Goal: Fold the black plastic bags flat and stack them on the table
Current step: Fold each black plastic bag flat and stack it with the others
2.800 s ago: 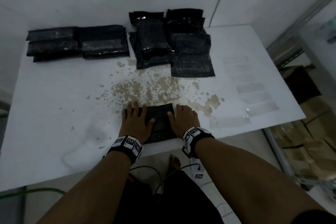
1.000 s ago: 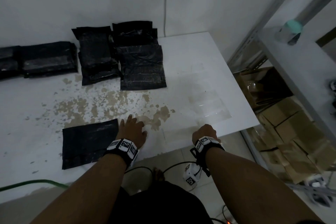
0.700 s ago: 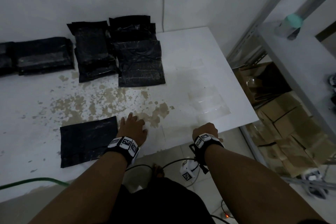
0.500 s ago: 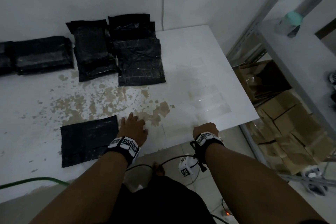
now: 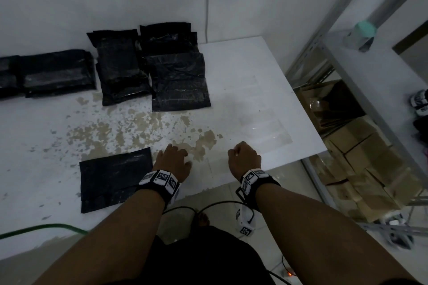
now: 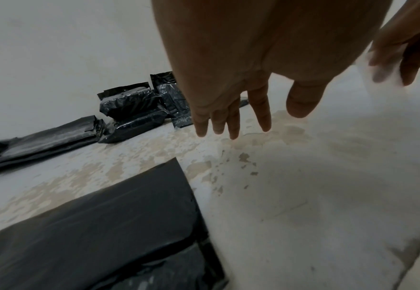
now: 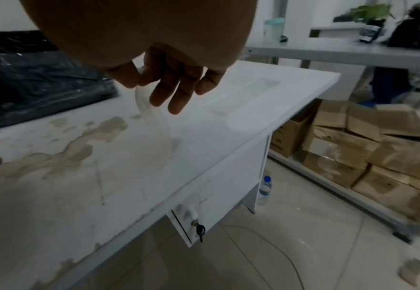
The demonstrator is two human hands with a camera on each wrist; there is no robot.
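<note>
Folded black bag [image 5: 115,180]: lying flat at the near left of the bench [image 5: 243,71], just left of the left hand, likely parked for taping.

Left hand [image 5: 172,162]: resting palm down on bare bench, fingers [image 6: 231,125] straight and spread, gripping nothing.

Right hand [image 5: 244,158]: hovering knuckles up near the near right edge, fingers [image 7: 176,88] curling, thumb and forefinger pinching a clear tape strip [image 7: 154,117] and peeling it upward.

Spare clear strips [image 5: 266,129]: lying further right, within reach.

Finished bag stacks [image 5: 148,67]: sitting far, against the wall, keeping the working area free.
</note>
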